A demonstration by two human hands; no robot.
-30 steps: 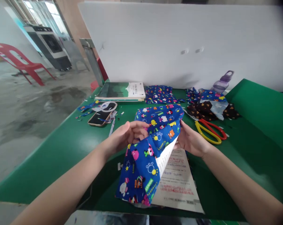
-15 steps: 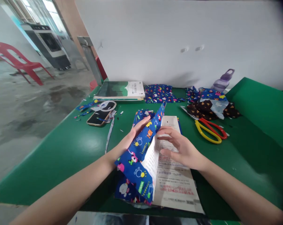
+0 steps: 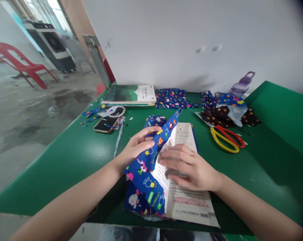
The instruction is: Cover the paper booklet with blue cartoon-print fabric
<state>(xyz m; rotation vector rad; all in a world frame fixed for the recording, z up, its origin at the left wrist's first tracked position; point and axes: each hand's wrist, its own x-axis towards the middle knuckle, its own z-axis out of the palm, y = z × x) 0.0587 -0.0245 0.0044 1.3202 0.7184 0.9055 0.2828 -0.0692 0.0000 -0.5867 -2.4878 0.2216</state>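
An open book (image 3: 191,209) with printed pages and red handwriting lies in front of me. Its left side is wrapped in a blue cartoon-print cover (image 3: 143,167), which stands raised and slanted with a leaf folded along it. My left hand (image 3: 137,144) holds this cover from the left, thumb and fingers against its printed side. From the right, my right hand (image 3: 187,165) lays its slightly curved, spread fingers against the white inner side, near the book's fold. Its palm hovers over the right page.
Yellow-and-red-handled scissors (image 3: 225,139) lie to the right, near dark cloth scraps (image 3: 218,115) and a purple bottle (image 3: 239,87). At the back are stacked books (image 3: 131,93) and blue printed material (image 3: 171,98). A phone (image 3: 107,122) and tape roll (image 3: 115,111) lie left.
My left thumb has come round onto the printed side of the cover. My right hand has moved slightly down and left, its fingers now against the inner side of the raised flap.
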